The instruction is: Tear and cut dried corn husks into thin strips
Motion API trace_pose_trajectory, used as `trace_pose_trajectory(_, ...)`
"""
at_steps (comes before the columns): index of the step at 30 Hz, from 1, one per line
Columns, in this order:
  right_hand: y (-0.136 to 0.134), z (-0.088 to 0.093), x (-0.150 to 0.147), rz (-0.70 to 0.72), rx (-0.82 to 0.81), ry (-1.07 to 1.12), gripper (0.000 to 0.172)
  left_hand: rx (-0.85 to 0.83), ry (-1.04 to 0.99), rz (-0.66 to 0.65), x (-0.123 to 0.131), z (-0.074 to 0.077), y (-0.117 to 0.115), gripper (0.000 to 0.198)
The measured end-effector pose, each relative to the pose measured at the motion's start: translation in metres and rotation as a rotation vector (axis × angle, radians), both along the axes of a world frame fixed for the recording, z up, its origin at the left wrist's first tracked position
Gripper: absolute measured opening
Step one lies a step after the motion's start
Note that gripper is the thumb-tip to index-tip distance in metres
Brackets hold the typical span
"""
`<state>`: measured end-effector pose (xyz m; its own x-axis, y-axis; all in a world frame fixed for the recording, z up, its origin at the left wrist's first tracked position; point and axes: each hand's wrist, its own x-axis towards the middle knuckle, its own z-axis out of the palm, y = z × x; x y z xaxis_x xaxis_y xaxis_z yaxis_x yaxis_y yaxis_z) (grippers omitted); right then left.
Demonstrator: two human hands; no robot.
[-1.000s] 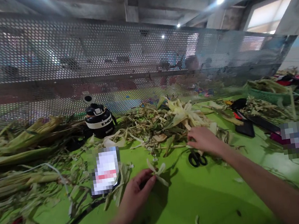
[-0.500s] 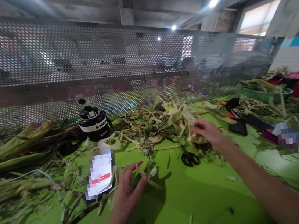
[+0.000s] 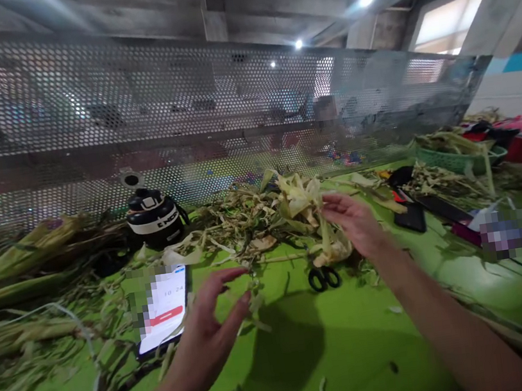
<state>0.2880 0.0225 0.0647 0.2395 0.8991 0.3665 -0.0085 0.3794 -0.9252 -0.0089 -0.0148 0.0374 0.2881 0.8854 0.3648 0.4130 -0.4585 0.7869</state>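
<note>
My left hand (image 3: 212, 315) is over the front of the green table (image 3: 359, 343), thumb and fingers apart. Thin husk scraps (image 3: 256, 300) show just beyond its fingertips, blurred. Farther right, the fingers of my right hand (image 3: 357, 224) close on a pale corn husk bundle (image 3: 329, 247) with a narrow stem and a flared lower end. That bundle stands roughly upright before a heap of dry husks (image 3: 245, 220), and its upper part merges with pale husk leaves (image 3: 298, 191). Black-handled scissors (image 3: 324, 278) lie just below it, their blades covered.
A lit phone (image 3: 163, 309) lies left of my left hand, a black bottle (image 3: 155, 220) with its lid up behind it. Long husks (image 3: 13, 269) cover the left side. At right are a dark phone (image 3: 410, 218) and a green basket (image 3: 460, 158). A perforated metal screen (image 3: 210, 112) bounds the back.
My right hand has raised the husk bundle from lying low to roughly upright. My left hand stays spread near the scraps. The view has shifted slightly.
</note>
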Motion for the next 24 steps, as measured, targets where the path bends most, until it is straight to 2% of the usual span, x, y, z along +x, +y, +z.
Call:
trace_pose_trajectory(2, -0.004, -0.002, -0.007, 0.027, -0.018, -0.08, 0.028, -0.125, 0.034, -0.121, 0.021, 0.012, 0.004, 0.033)
trace_pose_trajectory(5, -0.012, -0.007, -0.017, 0.099, -0.042, -0.203, 0.027, -0.276, -0.057, -0.192, 0.065, 0.019, 0.015, 0.049)
trace_pose_trajectory(6, -0.014, -0.011, -0.02, 0.118, -0.043, -0.233, 0.028, -0.302, -0.107, -0.22, 0.08, 0.018, 0.019, 0.051)
trace_pose_trajectory(9, -0.014, -0.027, -0.023, 0.094, -0.075, -0.332, 0.036, -0.423, -0.275, -0.415, 0.113, 0.007, 0.03, 0.032)
trace_pose_trajectory(11, -0.01, -0.039, -0.023, 0.066, -0.134, -0.436, 0.042, -0.432, -0.358, -0.437, 0.122, -0.003, 0.031, 0.035)
trace_pose_trajectory(14, -0.001, -0.054, -0.021, 0.103, -0.198, -0.564, 0.033, -0.424, -0.43, -0.514, 0.119, -0.017, 0.023, 0.036)
trace_pose_trajectory(17, 0.004, -0.059, -0.022, 0.109, -0.217, -0.682, 0.018, -0.52, -0.354, -0.516, 0.106, -0.024, 0.006, 0.039)
trace_pose_trajectory(19, 0.006, -0.059, -0.023, 0.093, -0.217, -0.736, 0.012, -0.638, -0.35, -0.418, 0.094, -0.022, -0.005, 0.042)
trace_pose_trajectory(22, 0.007, -0.057, -0.027, 0.076, -0.207, -0.766, 0.011, -0.612, -0.398, -0.379, 0.073, -0.01, -0.018, 0.04)
trace_pose_trajectory(24, 0.004, -0.052, -0.03, 0.063, -0.183, -0.749, 0.016, -0.63, -0.481, -0.331, 0.059, -0.002, -0.02, 0.036)
